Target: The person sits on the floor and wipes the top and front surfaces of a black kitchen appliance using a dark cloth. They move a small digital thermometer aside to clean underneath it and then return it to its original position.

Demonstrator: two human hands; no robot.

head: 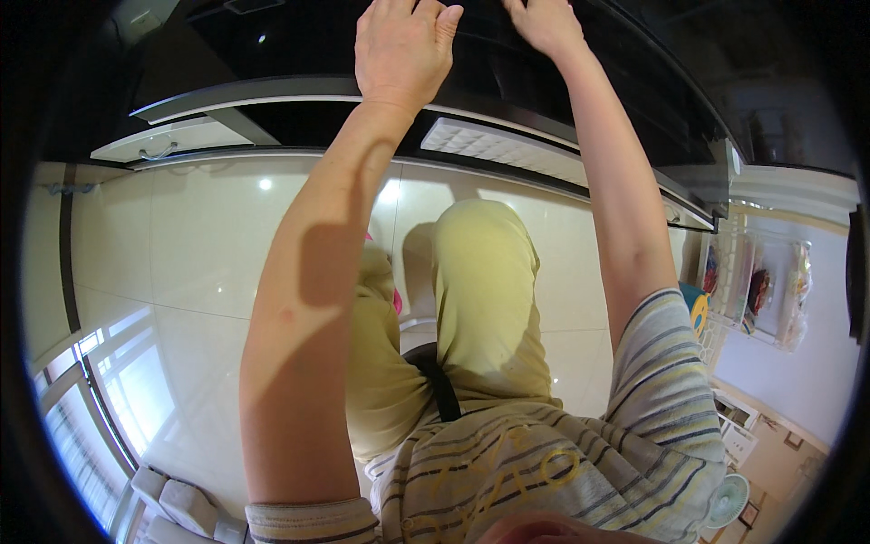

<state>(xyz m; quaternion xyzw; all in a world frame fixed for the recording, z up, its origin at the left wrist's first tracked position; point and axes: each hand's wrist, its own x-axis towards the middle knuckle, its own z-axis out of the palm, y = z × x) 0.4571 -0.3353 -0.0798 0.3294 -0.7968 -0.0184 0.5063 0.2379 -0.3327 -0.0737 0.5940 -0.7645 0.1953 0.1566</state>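
My left hand (404,58) is over the glossy black top (292,47) of a low cabinet, back of the hand upward and thumb beside the fingers. The picture's upper edge cuts off its fingertips. Farther right, my right hand (549,26) reaches over the same dark surface, its fingers also partly beyond the edge. Whether either hand holds or presses anything cannot be seen. Below the top, the cabinet has a white drawer (183,139) with a curved metal handle and a white panel with a quilted pattern (503,146).
My bent knee (484,265) is close to the cabinet front, above pale floor tiles (197,224). To the right stands a clear plastic rack (764,285) holding several items. Grey sofa cushions (187,506) are at lower left; a fan (728,500) is at lower right.
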